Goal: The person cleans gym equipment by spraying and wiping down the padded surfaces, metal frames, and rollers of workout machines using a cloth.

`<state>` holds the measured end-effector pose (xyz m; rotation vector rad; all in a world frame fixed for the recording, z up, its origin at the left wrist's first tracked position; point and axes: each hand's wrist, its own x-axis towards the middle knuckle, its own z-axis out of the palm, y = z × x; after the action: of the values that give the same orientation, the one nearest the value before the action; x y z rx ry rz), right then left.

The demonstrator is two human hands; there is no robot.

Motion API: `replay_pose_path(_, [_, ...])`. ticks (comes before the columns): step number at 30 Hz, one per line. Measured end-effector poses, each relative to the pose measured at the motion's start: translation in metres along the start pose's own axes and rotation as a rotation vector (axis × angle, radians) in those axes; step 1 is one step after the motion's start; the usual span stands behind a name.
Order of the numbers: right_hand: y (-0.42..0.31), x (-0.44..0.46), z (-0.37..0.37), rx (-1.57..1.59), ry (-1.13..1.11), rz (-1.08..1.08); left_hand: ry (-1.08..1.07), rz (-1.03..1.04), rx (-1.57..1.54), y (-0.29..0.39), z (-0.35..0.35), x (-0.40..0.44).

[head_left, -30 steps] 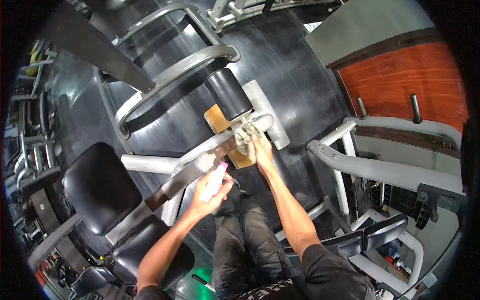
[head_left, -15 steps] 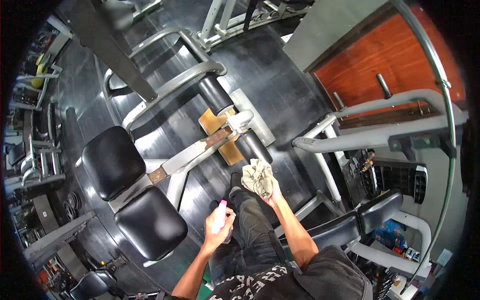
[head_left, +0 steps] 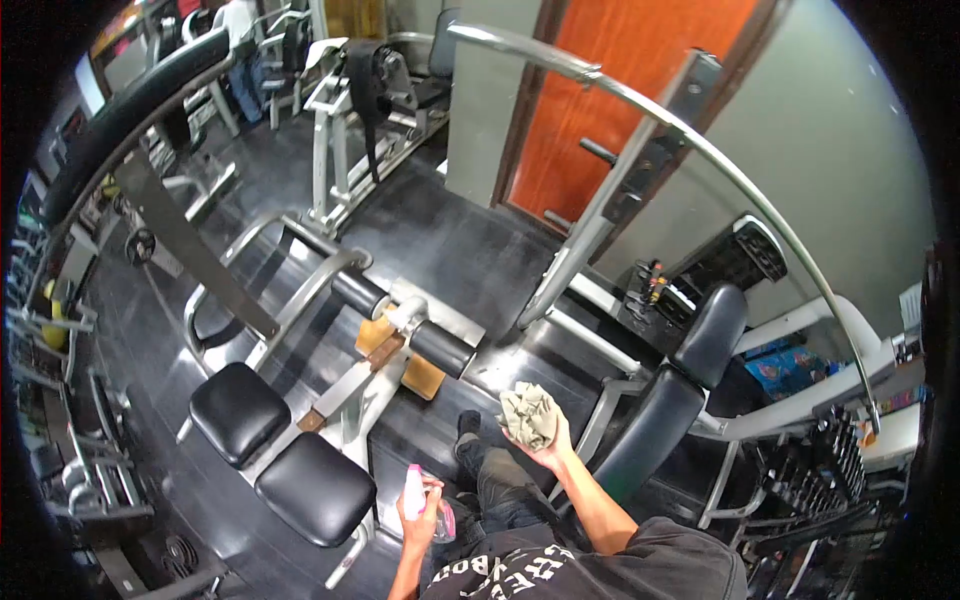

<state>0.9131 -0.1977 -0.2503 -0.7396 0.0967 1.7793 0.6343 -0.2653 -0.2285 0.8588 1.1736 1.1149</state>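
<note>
My left hand is closed around a spray bottle with a white and pink trigger head and a clear body. In my right hand, a crumpled beige cloth is bunched up, held out over the floor. Left of the bottle is the machine's front black seat pad, with a second black pad behind it. Beyond my hands, the same machine has black foam rollers on a silver frame. Neither hand touches the machine.
A black padded bench stands close on my right, beside a silver upright frame. Ahead are an orange door and a grey machine with a hanging black strap. Dumbbells sit at the right. Another person stands far left.
My view has lifted and turned, bringing the far room and another person into sight. The seat machine now appears lower and further left. Both hands keep hold of the bottle and cloth.
</note>
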Motion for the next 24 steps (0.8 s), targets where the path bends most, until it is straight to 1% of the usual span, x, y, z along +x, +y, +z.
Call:
replay_pose_path(2, [-0.008, -0.028, 0.003, 0.135, -0.007, -0.019, 0.001, 0.036, 0.016, 0.013, 0.007, -0.005])
replay_pose_path(3, [-0.012, -0.041, 0.004, 0.158, 0.024, -0.063, -0.060, 0.047, 0.091, 0.019, 0.007, -0.005])
replay_pose_path(4, [-0.015, -0.053, 0.004, 0.167, 0.013, -0.083, -0.079, 0.060, 0.097, 0.023, 0.011, -0.005])
replay_pose_path(6, [-0.024, -0.074, -0.001, 0.256, -0.087, -0.149, -0.058, 0.129, 0.019, 0.033, 0.022, 0.000])
replay_pose_path(8, [-0.033, -0.088, -0.010, 0.289, -0.141, -0.204, -0.107, 0.141, 0.046, 0.035, 0.028, 0.010])
replay_pose_path(10, [-0.042, -0.093, -0.024, 0.208, -0.132, -0.286, -0.157, 0.135, 0.058, 0.046, 0.041, 0.023])
replay_pose_path(12, [-0.050, -0.094, -0.040, 0.255, -0.177, -0.295, -0.217, 0.144, 0.087, 0.055, 0.054, 0.039])
replay_pose_path(14, [-0.057, -0.090, -0.049, 0.264, -0.098, -0.338, -0.249, 0.116, 0.085, 0.059, 0.066, 0.055])
replay_pose_path(16, [-0.068, -0.076, -0.054, 0.295, -0.071, -0.360, -0.264, 0.160, 0.073, 0.059, 0.080, 0.076])
replay_pose_path(18, [-0.085, -0.054, -0.052, 0.350, -0.039, -0.452, -0.267, 0.145, 0.082, 0.059, 0.097, 0.100])
replay_pose_path(19, [-0.098, -0.048, -0.032, 0.321, -0.074, -0.489, -0.268, 0.127, 0.081, 0.072, 0.112, 0.107])
replay_pose_path(20, [-0.114, -0.044, 0.007, 0.422, -0.107, -0.584, -0.275, 0.137, 0.080, 0.077, 0.124, 0.120])
replay_pose_path(22, [-0.142, -0.010, -0.009, 0.454, -0.537, -0.432, -0.311, 0.097, 0.054, 0.083, 0.148, 0.143])
replay_pose_path(23, [-0.154, 0.009, -0.020, 0.301, -0.293, -0.419, -0.353, 0.111, 0.070, 0.088, 0.159, 0.157])
replay_pose_path(24, [-0.161, 0.005, -0.002, 0.315, -0.206, -0.407, -0.359, 0.116, 0.074, 0.091, 0.169, 0.171])
